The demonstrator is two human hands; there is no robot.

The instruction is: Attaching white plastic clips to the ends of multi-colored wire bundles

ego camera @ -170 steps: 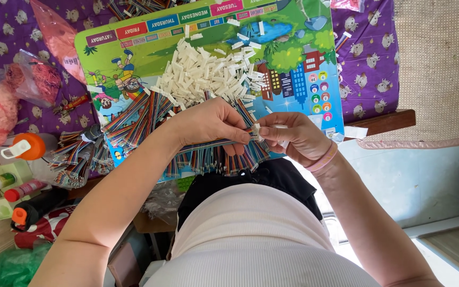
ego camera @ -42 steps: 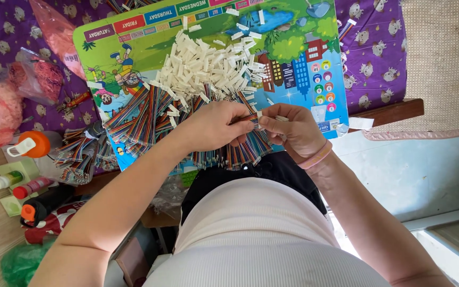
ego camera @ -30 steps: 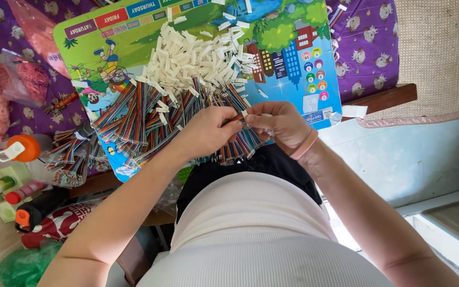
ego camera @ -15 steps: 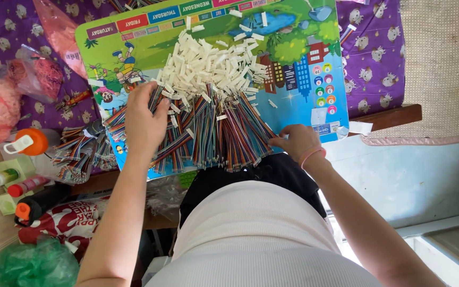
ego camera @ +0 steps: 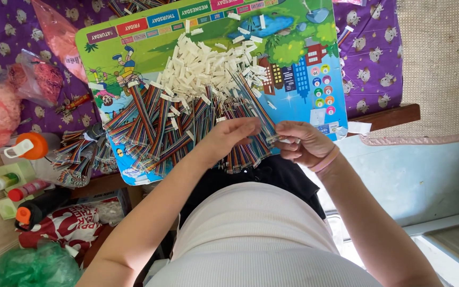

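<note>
At the middle of the frame the left hand and right hand meet over a heap of striped ribbon cables. Both seem to pinch one cable strip between fingertips, though the grip is too small to see clearly. The cables lie on a bright picture board, with white plastic connectors piled above them.

A heap of small connector pieces lies at upper centre on the play mat; ribbon cables fan out below it. Bottles stand at the left edge.
</note>
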